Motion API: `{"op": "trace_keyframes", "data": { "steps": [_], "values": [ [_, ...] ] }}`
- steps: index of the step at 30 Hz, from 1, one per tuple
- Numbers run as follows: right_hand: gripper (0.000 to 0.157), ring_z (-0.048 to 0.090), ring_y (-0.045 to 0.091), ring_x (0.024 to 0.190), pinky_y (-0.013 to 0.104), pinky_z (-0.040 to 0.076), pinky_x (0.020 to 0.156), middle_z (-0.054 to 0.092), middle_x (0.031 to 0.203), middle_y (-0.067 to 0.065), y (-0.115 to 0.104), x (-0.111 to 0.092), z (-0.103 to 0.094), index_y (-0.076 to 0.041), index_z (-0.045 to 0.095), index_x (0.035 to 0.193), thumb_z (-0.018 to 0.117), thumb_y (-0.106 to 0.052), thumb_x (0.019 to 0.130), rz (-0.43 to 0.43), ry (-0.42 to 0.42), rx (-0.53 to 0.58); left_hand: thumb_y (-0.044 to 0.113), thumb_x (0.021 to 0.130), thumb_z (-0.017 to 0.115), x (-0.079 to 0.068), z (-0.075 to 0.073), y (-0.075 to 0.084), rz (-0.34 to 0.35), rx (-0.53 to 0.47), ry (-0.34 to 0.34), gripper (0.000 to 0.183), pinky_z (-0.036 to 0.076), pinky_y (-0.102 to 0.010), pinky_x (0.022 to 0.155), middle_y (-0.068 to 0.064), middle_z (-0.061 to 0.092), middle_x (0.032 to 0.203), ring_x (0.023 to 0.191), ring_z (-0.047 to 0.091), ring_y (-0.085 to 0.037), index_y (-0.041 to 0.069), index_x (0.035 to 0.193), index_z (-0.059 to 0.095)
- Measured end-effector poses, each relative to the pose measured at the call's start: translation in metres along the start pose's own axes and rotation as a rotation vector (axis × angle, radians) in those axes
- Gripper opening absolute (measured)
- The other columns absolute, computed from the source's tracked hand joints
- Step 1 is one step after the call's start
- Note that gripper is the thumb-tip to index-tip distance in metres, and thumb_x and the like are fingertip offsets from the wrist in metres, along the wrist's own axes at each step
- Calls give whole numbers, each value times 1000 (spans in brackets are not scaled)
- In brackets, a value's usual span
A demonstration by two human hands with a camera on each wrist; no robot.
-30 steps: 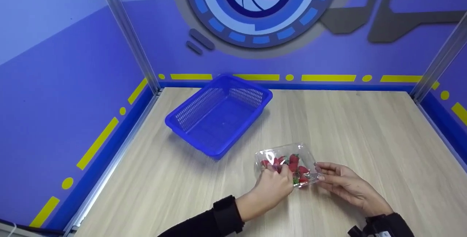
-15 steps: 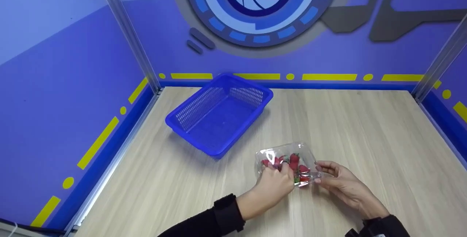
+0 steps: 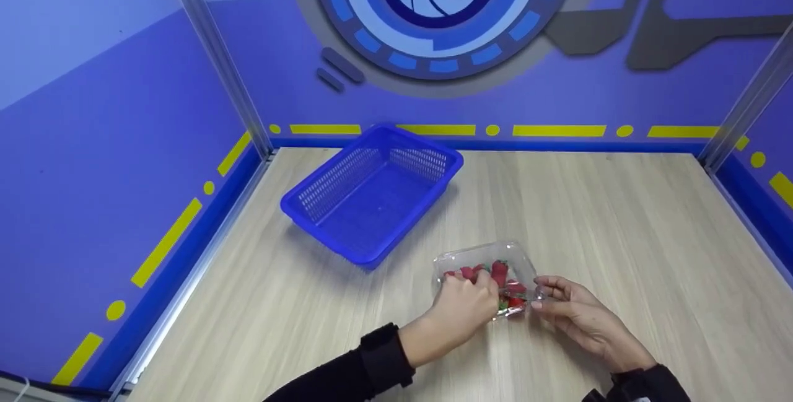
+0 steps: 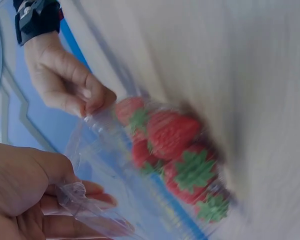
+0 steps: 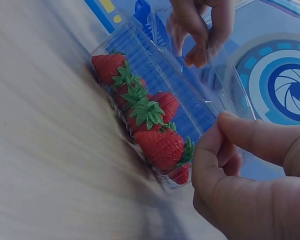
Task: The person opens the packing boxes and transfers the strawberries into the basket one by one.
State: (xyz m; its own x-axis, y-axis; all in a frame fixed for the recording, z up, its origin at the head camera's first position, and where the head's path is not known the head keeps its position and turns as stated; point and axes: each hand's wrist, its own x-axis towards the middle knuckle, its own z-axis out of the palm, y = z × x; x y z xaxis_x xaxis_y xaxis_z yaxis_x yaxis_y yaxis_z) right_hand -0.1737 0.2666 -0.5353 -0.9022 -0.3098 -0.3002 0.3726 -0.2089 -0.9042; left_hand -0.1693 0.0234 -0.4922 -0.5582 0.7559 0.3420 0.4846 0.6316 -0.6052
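You have a thin, glossy clear plastic box between your hands, at the near part of the pale, wood-grained counter; inside lie red strawberries, dimpled and tapering, with spiky green caps. Your left hand pinches the plastic edge, and your right hand pinches the right-hand corner, fingers narrow against the thumb. The blue basket, rectangular with lattice sides, stands beyond and to the left, apart from the box; wood grain runs between their rims. From above, your knuckles hide your left fingertips (the left wrist view shows them on the plastic). Clear layers overlap, so you can't tell lid from tray.
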Motion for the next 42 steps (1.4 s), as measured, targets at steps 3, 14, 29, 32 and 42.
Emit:
{"op": "trace_keyframes", "data": {
  "steps": [3,14,29,32,42],
  "values": [
    [60,56,11,102,21,55,86,50,116,5,2,0,-2,7,24,141,63,8,95,-7,-42,19,23,89,70,1,-2,-8,-14,-11,-4,4,33,-22,34,10,53,72,47,36,-3,20,87,69],
    [49,59,10,98,21,55,84,56,109,3,7,-1,-13,8,32,136,59,12,95,16,-113,95,0,88,68,24,-5,-74,-239,-389,-148,15,49,-29,45,2,68,81,57,61,-15,12,98,66],
    [34,64,12,99,25,55,89,62,109,4,-4,-1,-22,-5,55,124,48,15,98,-20,-181,237,2,92,63,26,15,-96,-376,-556,-41,8,56,-44,48,-8,69,75,63,69,-34,9,88,62],
    [33,64,14,102,28,54,95,64,109,6,-10,-4,-28,-7,62,121,45,13,101,-25,-184,278,5,95,62,24,15,-99,-404,-642,-53,10,57,-45,51,-8,69,74,65,70,-33,9,85,63],
    [41,64,16,107,27,52,100,67,117,9,-32,-10,-49,-5,70,120,38,13,102,-49,-190,339,-1,98,55,5,19,-100,-697,-1625,-238,10,59,-29,49,-7,70,81,65,74,-29,-2,99,65]
  ]
}}
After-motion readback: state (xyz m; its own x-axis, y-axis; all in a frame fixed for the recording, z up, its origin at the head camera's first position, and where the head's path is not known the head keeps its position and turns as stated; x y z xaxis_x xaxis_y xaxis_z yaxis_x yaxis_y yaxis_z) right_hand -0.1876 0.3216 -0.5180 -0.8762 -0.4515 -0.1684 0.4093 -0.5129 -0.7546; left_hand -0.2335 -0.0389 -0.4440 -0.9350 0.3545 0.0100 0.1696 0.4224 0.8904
